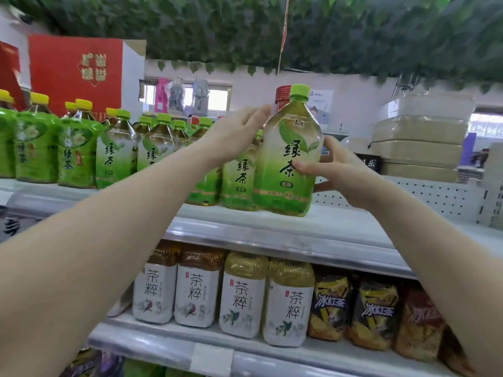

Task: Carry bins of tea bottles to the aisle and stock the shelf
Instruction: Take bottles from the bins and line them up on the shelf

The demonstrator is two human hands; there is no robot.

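**A:** Hands?

**B:** Right hand point(337, 170) is clamped on the clear plastic green-tea bottle with the lime-green cap point(285, 148), thumb across the label front, fingers behind. Left hand point(236, 134) has straight fingers, tips touching the bottle's shoulder, not wrapped round it.

**A:** Where's the bottle?

**B:** Right end of the row of matching green-labelled bottles point(117, 156) on the white metal top shelf point(272, 227). Its base is at the shelf's front and it leans a bit. Can't tell if it's fully seated.

**A:** Step?

**B:** Stocking, placing this one. No bin in view. Next move, I'd say: stand it upright, nudge it against its neighbour with the label forward, then let go.

**A:** Text?

**B:** Held bottle reads 绿茶. The small brand mark above that is too small to read. On the lower shelf, the white-labelled amber tea bottles point(242, 295) read 茶粹. The yellow-and-black wrapped bottles point(332, 306) beside them read 冰红茶. The red cardboard box point(76, 72) upper left has gold characters, blurred.
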